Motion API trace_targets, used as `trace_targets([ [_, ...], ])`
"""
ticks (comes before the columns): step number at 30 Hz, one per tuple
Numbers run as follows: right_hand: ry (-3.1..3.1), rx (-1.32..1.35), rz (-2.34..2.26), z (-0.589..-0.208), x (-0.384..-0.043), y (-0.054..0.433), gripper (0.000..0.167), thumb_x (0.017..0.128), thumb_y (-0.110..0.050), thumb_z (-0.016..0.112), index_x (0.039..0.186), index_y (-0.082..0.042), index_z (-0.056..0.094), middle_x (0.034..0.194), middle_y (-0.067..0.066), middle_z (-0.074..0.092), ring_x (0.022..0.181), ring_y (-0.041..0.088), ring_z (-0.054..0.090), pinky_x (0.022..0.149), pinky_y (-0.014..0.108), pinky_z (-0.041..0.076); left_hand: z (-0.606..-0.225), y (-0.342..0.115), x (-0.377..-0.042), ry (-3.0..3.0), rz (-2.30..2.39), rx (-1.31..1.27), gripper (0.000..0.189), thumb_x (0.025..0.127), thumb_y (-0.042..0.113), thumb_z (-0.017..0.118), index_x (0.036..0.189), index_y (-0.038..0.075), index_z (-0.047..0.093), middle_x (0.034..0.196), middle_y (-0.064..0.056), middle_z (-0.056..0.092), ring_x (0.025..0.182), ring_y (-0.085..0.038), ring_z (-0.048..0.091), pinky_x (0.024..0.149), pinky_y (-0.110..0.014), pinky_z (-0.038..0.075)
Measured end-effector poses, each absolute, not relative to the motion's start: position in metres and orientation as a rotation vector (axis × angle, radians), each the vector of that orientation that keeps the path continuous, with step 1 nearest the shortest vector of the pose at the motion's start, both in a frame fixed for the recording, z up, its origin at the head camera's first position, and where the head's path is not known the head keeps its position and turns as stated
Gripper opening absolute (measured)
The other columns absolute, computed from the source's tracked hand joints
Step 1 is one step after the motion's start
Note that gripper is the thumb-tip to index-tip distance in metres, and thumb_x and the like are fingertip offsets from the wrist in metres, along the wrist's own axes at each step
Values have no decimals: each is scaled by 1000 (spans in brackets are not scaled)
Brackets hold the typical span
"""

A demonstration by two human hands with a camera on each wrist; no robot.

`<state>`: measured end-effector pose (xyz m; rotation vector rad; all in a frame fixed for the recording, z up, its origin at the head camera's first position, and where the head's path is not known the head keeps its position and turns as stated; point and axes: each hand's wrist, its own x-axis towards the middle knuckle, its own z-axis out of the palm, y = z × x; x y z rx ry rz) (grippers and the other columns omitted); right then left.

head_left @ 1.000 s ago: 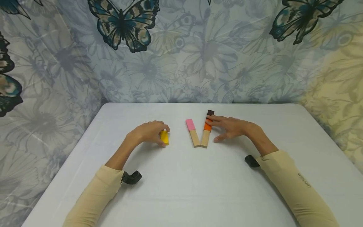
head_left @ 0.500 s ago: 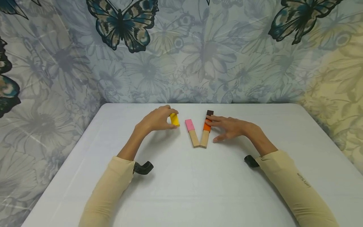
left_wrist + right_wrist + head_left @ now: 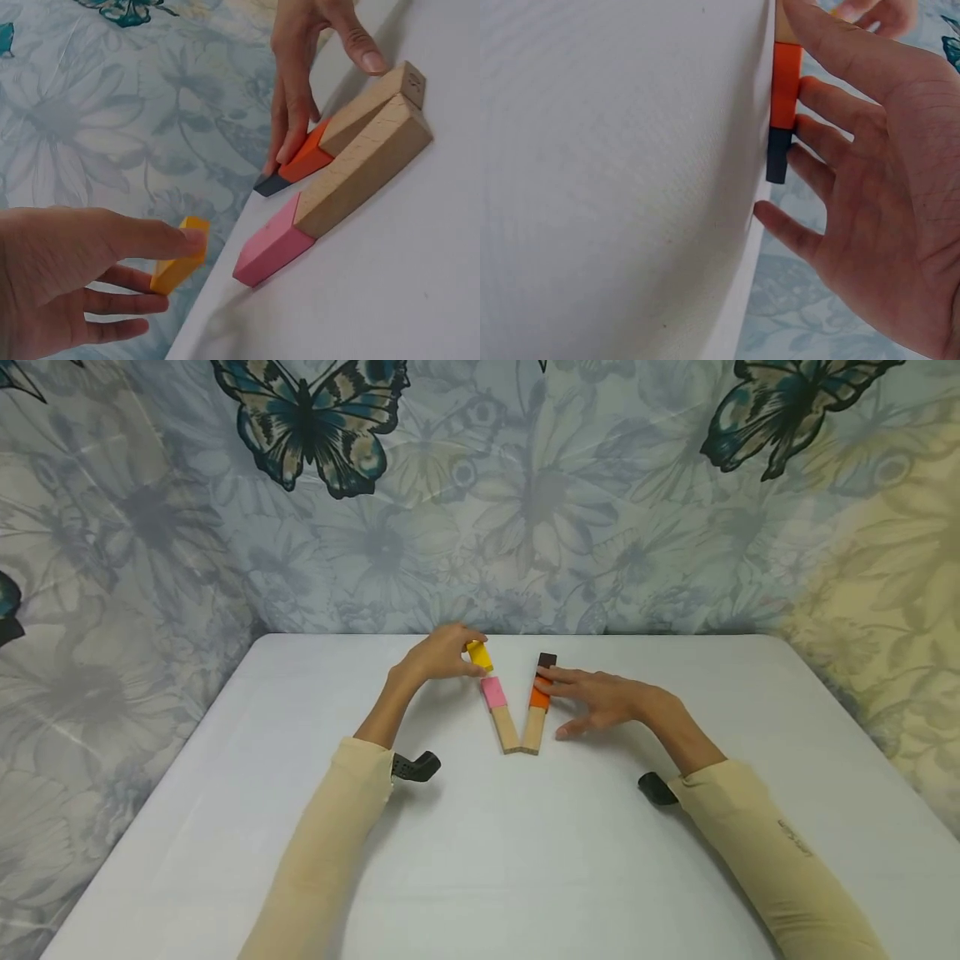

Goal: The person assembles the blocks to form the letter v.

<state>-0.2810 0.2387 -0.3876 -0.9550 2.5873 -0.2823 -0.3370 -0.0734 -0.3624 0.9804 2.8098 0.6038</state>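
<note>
My left hand (image 3: 444,653) pinches a yellow block (image 3: 180,259) between thumb and fingers, just beyond the far end of a pink block (image 3: 493,692). That pink block meets one natural wooden block (image 3: 506,729) end to end. Beside it, a second wooden block (image 3: 533,730) continues into an orange block (image 3: 785,86) and then a black block (image 3: 778,155). The two rows touch at their near ends and spread apart like a V. My right hand (image 3: 607,697) rests its outstretched fingertips on the orange and black blocks, thumb held away from them.
A white table (image 3: 480,860) carries the blocks, which lie toward its far half. Behind it hangs a patterned cloth (image 3: 540,527) with flowers and butterflies. Black wrist cameras (image 3: 417,767) stick out from both sleeves.
My left hand has carried the yellow block away from me and to the right, from left of the rows up to the pink block's far end. The right hand stays on its row.
</note>
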Motion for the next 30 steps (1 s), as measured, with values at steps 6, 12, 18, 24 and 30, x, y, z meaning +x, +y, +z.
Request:
trace_targets([
  [6,2580,-971,-289,-387,-283,231,89,94,-54,72,164,-16,33,178,10,14,163,41,17,123,74,25,-374,-76,-352,2817,599,857,62,92,24,81,144,-1,60,137,-18,66,117,-31,58,105,-44,51],
  [12,2590,-942,-267,-388,-283,231,89,94,-55,72,165,-18,33,178,10,13,163,42,18,123,73,26,-388,-76,-361,2773,557,896,57,96,26,77,145,1,61,123,-17,66,106,-25,50,94,-38,46],
  [18,2583,-939,-282,-390,-281,233,90,94,-57,71,165,-19,33,178,9,13,163,42,17,124,73,25,-390,-72,-359,2754,546,927,51,99,23,73,143,0,62,128,-19,66,107,-27,55,99,-39,50],
  [24,2590,-936,-266,-389,-280,233,89,94,-57,72,165,-18,33,178,9,13,163,42,17,123,74,26,-386,-67,-355,2726,512,940,51,100,25,73,144,1,61,137,-17,65,117,-29,57,110,-41,49],
  [30,2596,-941,-278,-388,-281,236,89,94,-56,72,164,-17,34,178,10,15,163,42,18,123,73,27,-385,-62,-355,2718,495,934,50,101,25,71,145,4,61,141,-16,64,124,-30,59,115,-42,48],
])
